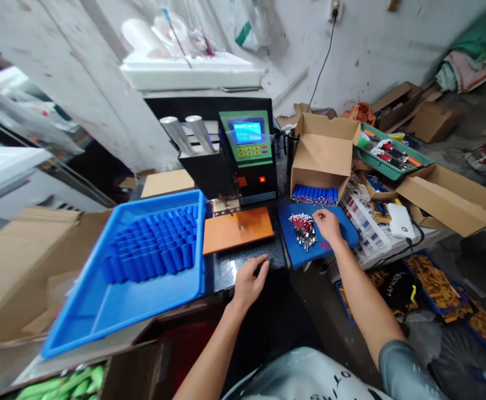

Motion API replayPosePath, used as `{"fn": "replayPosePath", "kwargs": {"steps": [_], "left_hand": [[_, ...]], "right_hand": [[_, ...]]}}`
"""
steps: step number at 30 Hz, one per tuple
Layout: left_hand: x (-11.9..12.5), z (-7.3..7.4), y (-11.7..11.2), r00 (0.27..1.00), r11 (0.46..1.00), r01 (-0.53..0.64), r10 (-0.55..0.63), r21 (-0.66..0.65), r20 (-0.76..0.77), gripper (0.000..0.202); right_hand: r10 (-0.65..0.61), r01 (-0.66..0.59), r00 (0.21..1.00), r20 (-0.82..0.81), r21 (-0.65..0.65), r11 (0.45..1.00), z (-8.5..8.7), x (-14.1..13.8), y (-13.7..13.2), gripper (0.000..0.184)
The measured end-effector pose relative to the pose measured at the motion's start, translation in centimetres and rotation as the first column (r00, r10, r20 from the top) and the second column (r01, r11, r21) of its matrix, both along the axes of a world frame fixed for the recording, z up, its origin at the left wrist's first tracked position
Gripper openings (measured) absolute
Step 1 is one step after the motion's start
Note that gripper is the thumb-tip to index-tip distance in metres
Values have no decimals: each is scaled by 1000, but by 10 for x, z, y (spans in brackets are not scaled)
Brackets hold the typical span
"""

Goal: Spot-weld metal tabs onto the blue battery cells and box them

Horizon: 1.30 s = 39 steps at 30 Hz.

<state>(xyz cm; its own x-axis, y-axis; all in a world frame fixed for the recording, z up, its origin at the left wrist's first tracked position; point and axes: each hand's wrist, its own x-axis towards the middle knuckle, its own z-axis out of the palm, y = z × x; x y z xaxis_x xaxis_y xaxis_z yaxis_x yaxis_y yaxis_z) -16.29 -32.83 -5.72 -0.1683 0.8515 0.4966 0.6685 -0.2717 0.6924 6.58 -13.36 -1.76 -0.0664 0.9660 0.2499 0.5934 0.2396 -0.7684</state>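
Note:
My left hand (249,282) is held over the dark bench edge in front of the orange board (238,229). Its thumb and index finger are apart, with nothing seen between them. My right hand (327,226) is above the blue mat, beside a bundle of short red and black wire leads (303,230) with white connectors. Its fingers are pinched together at the bundle's right side; whatever they hold is too small to tell. Behind the board stands a black machine (222,175) with a lit blue display (247,132).
On the left, a blue tray (143,297) holds rows of blue cylindrical cells (155,241). An open cardboard box (324,147) with more blue cells (316,194) stands behind the mat (295,255). A green bin (393,153), a white basket (366,222) and a white device (400,221) lie at right.

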Motion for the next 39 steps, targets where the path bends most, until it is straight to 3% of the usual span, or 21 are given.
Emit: {"fn": "replayPosePath", "kwargs": {"steps": [5, 13, 18, 23, 26, 30, 35, 39], "left_hand": [[-2, -4, 3, 1000, 1000, 8, -7, -20, 18, 22], [-5, -5, 3, 999, 999, 24, -24, -22, 27, 22], [-5, -4, 3, 1000, 999, 27, -26, -38, 17, 24], [-5, -4, 3, 999, 998, 27, -26, -50, 25, 25], [-5, -5, 3, 1000, 998, 22, -21, -56, 23, 25], [-3, -5, 4, 1000, 998, 8, -8, -57, 7, 24], [-3, -4, 4, 1000, 999, 7, -7, -43, 6, 22], [-3, -4, 4, 1000, 999, 8, -8, -38, 4, 21]], "right_hand": [[96, -63, 947, 305, -116, 991, 25, -38, 5, 14], [72, 41, 803, 592, -174, 984, 31, -58, -1, 17], [65, 61, 814, 577, -197, 979, 24, -57, 1, 17], [148, -58, 890, 432, -213, 975, 14, -43, 8, 28], [128, -70, 913, 387, -161, 984, 12, -41, 11, 26], [93, -42, 882, 462, -120, 992, 17, -51, 11, 15], [70, 19, 824, 563, -149, 989, 20, -62, 10, 18], [76, -13, 913, 401, -159, 987, 13, -54, 18, 24]]}}
